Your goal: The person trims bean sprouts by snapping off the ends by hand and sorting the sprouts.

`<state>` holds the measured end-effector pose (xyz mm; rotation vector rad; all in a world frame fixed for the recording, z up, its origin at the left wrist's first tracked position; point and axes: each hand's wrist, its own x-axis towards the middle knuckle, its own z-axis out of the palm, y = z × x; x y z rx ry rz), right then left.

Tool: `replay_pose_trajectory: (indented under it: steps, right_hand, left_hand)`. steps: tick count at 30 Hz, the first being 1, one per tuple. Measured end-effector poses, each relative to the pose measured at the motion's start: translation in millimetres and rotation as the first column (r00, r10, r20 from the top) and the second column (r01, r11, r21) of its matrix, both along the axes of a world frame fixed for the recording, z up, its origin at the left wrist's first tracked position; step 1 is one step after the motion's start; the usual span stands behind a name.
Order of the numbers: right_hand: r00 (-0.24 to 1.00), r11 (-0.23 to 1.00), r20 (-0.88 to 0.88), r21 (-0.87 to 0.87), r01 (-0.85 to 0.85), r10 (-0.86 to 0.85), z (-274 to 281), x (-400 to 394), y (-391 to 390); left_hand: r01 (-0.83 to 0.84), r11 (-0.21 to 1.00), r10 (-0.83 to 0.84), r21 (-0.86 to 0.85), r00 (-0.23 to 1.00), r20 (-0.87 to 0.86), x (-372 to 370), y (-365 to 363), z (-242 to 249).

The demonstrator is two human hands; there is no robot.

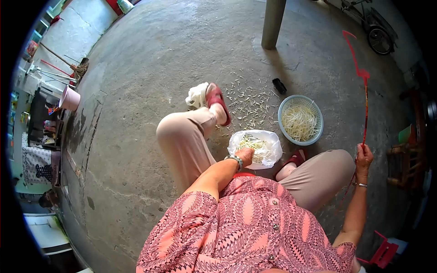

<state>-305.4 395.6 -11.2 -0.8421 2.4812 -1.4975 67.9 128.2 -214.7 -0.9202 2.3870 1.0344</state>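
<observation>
My left hand point(246, 156) reaches into the white plastic bag point(273, 144), its fingers closed at the bean sprouts point(255, 144) inside; what they pinch is too small to make out. My right hand point(363, 157) is raised at the right, wrapped round the lower end of a long red stick point(366, 109) that has a red flap at its far end. Between the bag and the stick stands a light blue basket point(281, 123) of pale sprouts point(300, 123). Small plant bits point(250, 102) lie scattered on the floor beyond the bag.
A grey post point(273, 27) rises ahead. A black object point(279, 86) lies near the basket, and a white bundle point(196, 95) by my left foot. The pink bucket point(69, 98) and broom point(80, 68) are at left; a wheeled cart point(380, 40) is back right.
</observation>
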Motion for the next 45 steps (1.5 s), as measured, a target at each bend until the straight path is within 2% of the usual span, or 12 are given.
replay_pose_trajectory:
  steps: [3, 6, 8, 11, 16, 19, 22, 29, 32, 39, 42, 45]
  right_hand:
    - [0.998, 1.0, -0.06, 0.007, 0.002, -0.002, 4.2, 7.5, -5.6]
    - [0.999, 0.999, -0.036, 0.025, -0.039, 0.04, 7.0, 2.1, -7.6]
    - [0.998, 0.996, -0.054, 0.084, -0.039, 0.044, 17.8, 5.5, -13.4]
    - [0.992, 0.987, -0.091, 0.143, -0.076, 0.09, 16.5, 0.1, -21.1]
    - [0.967, 0.961, -0.185, 0.243, -0.13, 0.178, 12.7, -17.4, -45.8]
    - [0.989, 0.951, -0.078, 0.291, -0.101, 0.128, 27.4, 3.6, -72.3]
    - [0.975, 0.927, -0.142, 0.359, -0.112, 0.173, 13.4, -9.5, -73.5]
    - [0.975, 0.927, -0.137, 0.357, -0.115, 0.174, -11.2, -27.3, -68.6]
    - [0.995, 0.933, 0.08, 0.349, -0.084, 0.06, -10.1, -23.9, -69.9]
    - [0.995, 0.933, -0.011, 0.35, -0.088, 0.097, -33.9, -55.0, -55.4]
    - [0.992, 0.936, 0.122, 0.343, -0.074, 0.034, -25.3, -43.2, -62.5]
    - [0.998, 0.922, 0.051, 0.385, -0.045, 0.027, -28.8, -44.8, -63.6]
  left_hand:
    - [0.028, 1.0, -0.028, 0.0, 0.999, 0.03, -7.7, -2.1, 27.0]
    - [-0.048, 0.998, 0.044, -0.039, 0.994, -0.098, -15.4, 2.7, 12.4]
    - [0.094, 0.995, -0.094, -0.045, 0.996, -0.007, -26.3, -0.6, 5.8]
    - [0.058, 0.992, -0.064, -0.111, 0.996, -0.056, -38.8, 6.1, -31.6]
    - [0.034, 0.999, -0.032, -0.022, 0.997, 0.075, -57.5, 0.2, -12.9]
    - [0.017, 0.999, -0.015, -0.037, 0.999, 0.042, -63.7, 3.3, -27.5]
    - [0.023, 0.995, -0.014, -0.096, 0.996, 0.092, -72.6, 9.5, -43.4]
    - [-0.048, 0.999, 0.048, -0.014, 0.998, 0.044, -77.6, 12.5, -46.2]
    - [-0.074, 0.997, 0.074, -0.014, 0.996, 0.04, -77.1, 11.5, -44.6]
    - [-0.096, 0.995, 0.096, 0.012, 0.994, 0.042, -80.3, 12.7, -53.7]
    - [-0.081, 0.996, 0.081, 0.02, 0.996, 0.029, -79.1, 9.6, -49.5]
    - [-0.071, 0.997, 0.071, 0.007, 0.997, 0.029, -78.4, 7.3, -42.6]
